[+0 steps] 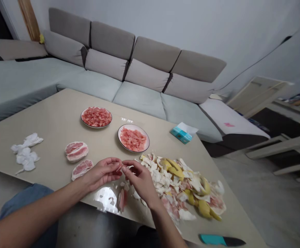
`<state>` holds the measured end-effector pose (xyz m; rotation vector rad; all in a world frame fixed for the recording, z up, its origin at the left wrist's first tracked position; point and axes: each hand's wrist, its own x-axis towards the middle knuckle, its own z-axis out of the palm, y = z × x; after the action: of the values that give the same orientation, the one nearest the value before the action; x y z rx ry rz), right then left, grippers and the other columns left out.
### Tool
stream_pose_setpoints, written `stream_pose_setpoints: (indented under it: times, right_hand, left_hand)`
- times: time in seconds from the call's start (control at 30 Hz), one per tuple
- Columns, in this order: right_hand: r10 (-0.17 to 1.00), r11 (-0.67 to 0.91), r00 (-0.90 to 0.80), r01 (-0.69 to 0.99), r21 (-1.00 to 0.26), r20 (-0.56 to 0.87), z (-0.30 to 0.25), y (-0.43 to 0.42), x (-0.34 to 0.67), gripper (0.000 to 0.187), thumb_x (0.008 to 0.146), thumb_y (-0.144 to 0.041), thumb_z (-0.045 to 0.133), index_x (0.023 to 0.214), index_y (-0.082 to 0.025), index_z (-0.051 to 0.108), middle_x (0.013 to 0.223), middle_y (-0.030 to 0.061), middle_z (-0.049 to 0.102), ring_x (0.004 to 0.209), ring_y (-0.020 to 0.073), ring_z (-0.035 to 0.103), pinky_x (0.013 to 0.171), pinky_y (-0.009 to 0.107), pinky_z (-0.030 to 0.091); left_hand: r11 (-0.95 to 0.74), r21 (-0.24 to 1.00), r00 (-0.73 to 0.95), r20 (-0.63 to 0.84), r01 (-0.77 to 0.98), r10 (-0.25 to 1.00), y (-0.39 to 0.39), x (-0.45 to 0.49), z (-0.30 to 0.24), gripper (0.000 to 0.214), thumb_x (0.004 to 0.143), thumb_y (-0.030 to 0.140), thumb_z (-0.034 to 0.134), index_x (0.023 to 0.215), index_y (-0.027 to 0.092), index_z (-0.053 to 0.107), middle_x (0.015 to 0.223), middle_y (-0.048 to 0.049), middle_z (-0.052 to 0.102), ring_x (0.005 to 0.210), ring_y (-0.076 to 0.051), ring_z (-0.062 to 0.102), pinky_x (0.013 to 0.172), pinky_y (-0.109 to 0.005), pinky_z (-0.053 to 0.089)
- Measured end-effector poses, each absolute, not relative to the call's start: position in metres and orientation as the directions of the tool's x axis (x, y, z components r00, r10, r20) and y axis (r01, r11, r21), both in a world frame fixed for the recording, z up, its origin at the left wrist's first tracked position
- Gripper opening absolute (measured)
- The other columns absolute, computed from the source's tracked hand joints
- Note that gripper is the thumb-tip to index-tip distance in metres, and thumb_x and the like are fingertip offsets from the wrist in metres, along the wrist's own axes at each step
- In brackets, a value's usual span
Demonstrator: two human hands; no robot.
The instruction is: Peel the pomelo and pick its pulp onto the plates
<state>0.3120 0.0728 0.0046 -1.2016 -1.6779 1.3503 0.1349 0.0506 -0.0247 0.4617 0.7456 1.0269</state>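
Note:
Between my two hands, over the near part of the table, is a small pink piece of pomelo [120, 166]. My left hand [107, 174] is closed on it with thumb and fingers. My right hand [137, 175] pinches at its right side; what lies between those fingertips is too small to make out. Below the hands, a pomelo segment [123, 199] lies close to the table's near edge. Two peeled pomelo chunks [76, 151] with white pith sit left of my left hand. Beyond the hands stands a plate [146, 146] of pink pulp pieces.
A fuller plate of pulp [96, 117] stands farther back. Pomelo peel [175, 179] is heaped at right, with a teal-handled knife [222, 240] at the near right edge. Crumpled tissues [27, 151] lie left; a tissue box [182, 133] sits back right. A sofa [139, 98] lies beyond.

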Motion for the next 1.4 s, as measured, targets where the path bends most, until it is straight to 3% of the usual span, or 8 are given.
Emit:
stream_pose_setpoints:
  times: [0.17,0.3,0.53,0.7,1.0,1.27,1.4]
  right_hand:
    - [0.926,-0.063,-0.358,0.168,-0.984,-0.121,0.0,0.072,0.308,0.035,0.077,-0.051,0.069,0.092,-0.018,0.07,0.072,0.0017,0.066,0.056,0.012,0.055,0.046,0.022,0.042]
    - [0.896,-0.179,-0.402,0.057,-0.982,-0.187,-0.005,0.075,0.312,0.035,0.073,-0.051,0.074,0.083,-0.018,0.07,0.065,0.0003,0.065,0.058,0.0132,0.059,0.056,0.026,0.05]
    - [0.91,-0.182,-0.381,-0.014,-0.983,-0.162,-0.01,0.073,0.312,0.031,0.071,-0.048,0.077,0.084,-0.02,0.072,0.073,0.0025,0.07,0.068,0.017,0.065,0.069,0.032,0.054]
    - [0.93,-0.21,-0.323,-0.078,-0.975,-0.175,-0.018,0.074,0.31,0.032,0.071,-0.049,0.077,0.086,-0.021,0.073,0.076,0.003,0.071,0.073,0.0183,0.067,0.073,0.033,0.055]
    - [0.945,-0.215,-0.275,-0.108,-0.971,-0.178,-0.021,0.073,0.306,0.035,0.072,-0.051,0.075,0.085,-0.019,0.071,0.08,0.0036,0.069,0.075,0.0181,0.065,0.074,0.033,0.056]
    - [0.935,-0.211,-0.312,-0.113,-0.971,-0.167,-0.021,0.07,0.303,0.034,0.069,-0.044,0.079,0.092,-0.02,0.07,0.081,0.0024,0.07,0.074,0.017,0.065,0.075,0.033,0.056]
    - [0.921,-0.295,-0.317,-0.197,-0.935,-0.225,-0.024,0.072,0.304,0.032,0.067,-0.042,0.082,0.087,-0.02,0.071,0.08,0.002,0.07,0.073,0.016,0.066,0.075,0.032,0.056]
  left_hand:
    - [0.271,0.883,0.155,-0.228,-0.384,0.961,0.051,0.14,-0.027,0.037,0.069,0.029,0.082,0.098,0.015,0.063,0.089,-0.0032,0.065,0.079,-0.013,0.063,0.071,-0.023,0.051]
    - [0.117,0.971,0.123,-0.092,-0.209,0.988,0.052,0.14,-0.028,0.03,0.068,0.026,0.081,0.091,0.016,0.065,0.088,-0.003,0.066,0.085,-0.015,0.063,0.079,-0.026,0.048]
    - [0.181,0.926,0.195,-0.12,-0.331,0.973,0.05,0.14,-0.023,0.026,0.071,0.031,0.079,0.087,0.016,0.065,0.082,-0.0037,0.069,0.08,-0.018,0.067,0.082,-0.031,0.049]
    - [0.236,0.87,0.165,-0.181,-0.432,0.97,0.05,0.14,-0.023,0.028,0.07,0.03,0.08,0.087,0.014,0.066,0.084,-0.0031,0.068,0.081,-0.015,0.065,0.082,-0.028,0.049]
    - [0.269,0.817,0.145,-0.226,-0.51,0.963,0.049,0.142,-0.022,0.028,0.071,0.027,0.08,0.09,0.015,0.064,0.09,-0.0039,0.068,0.086,-0.015,0.065,0.086,-0.029,0.05]
    - [0.096,0.952,0.009,-0.098,-0.289,0.995,0.052,0.143,-0.024,0.022,0.071,0.027,0.079,0.084,0.015,0.065,0.088,-0.0031,0.067,0.088,-0.015,0.063,0.084,-0.026,0.048]
    - [0.114,0.946,-0.006,-0.122,-0.303,0.993,0.05,0.144,-0.021,0.024,0.07,0.028,0.079,0.085,0.016,0.066,0.088,-0.0028,0.068,0.087,-0.015,0.063,0.084,-0.027,0.049]
